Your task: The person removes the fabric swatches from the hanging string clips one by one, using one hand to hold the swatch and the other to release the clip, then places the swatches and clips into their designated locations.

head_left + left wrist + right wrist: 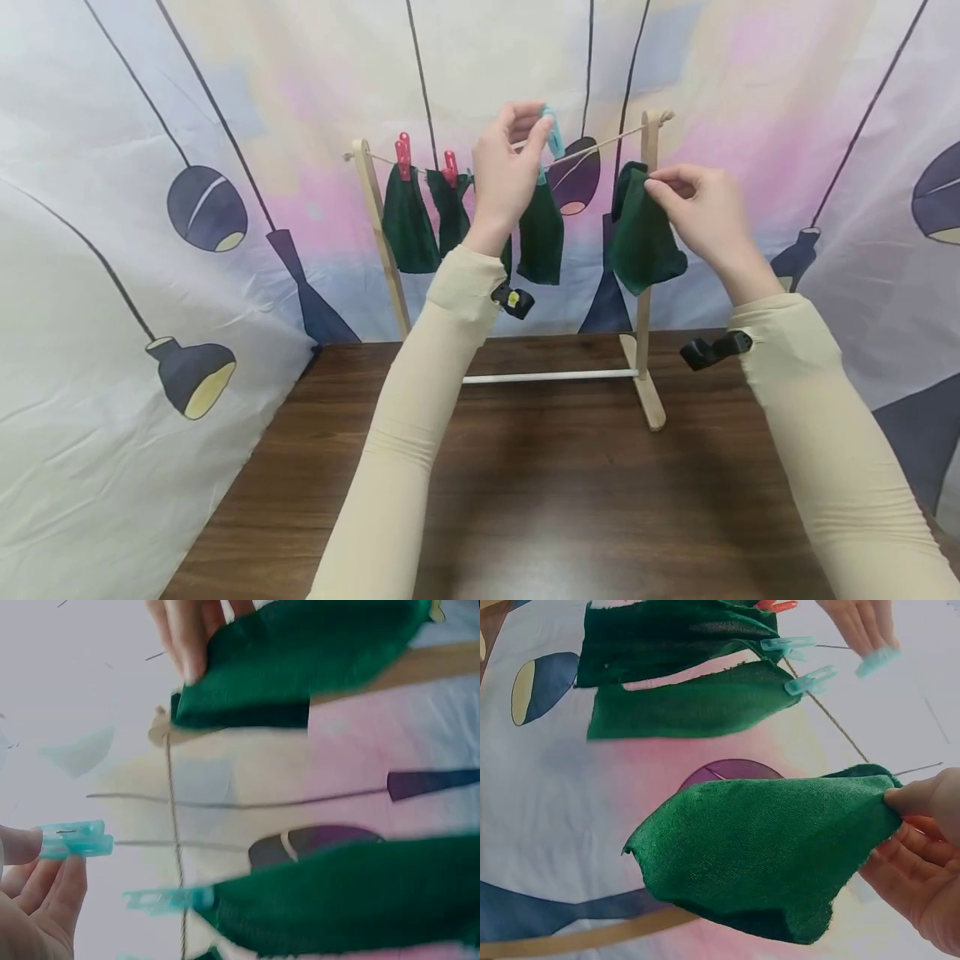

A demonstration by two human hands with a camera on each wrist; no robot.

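Observation:
My left hand (504,171) is raised above the rope (611,141) of a small wooden drying rack, pinching a light-blue clothespin (554,133) between thumb and fingers. The pin is clear of the rope in the left wrist view. Near the right post, my right hand (708,208) pinches the upper edge of a green cloth (647,237), which droops from the fingertips beside the rope. Further left, several green cloths (542,242) hang clipped. Red clothespins (403,158) grip those at the left; light-blue clothespins (810,680) grip others, partly hidden by my left hand in the head view.
The rack's right post (643,325) and left post (382,237) stand on a dark wooden table (547,500), joined low down by a white bar (551,377). Close behind hangs a backdrop (300,100) printed with lamps.

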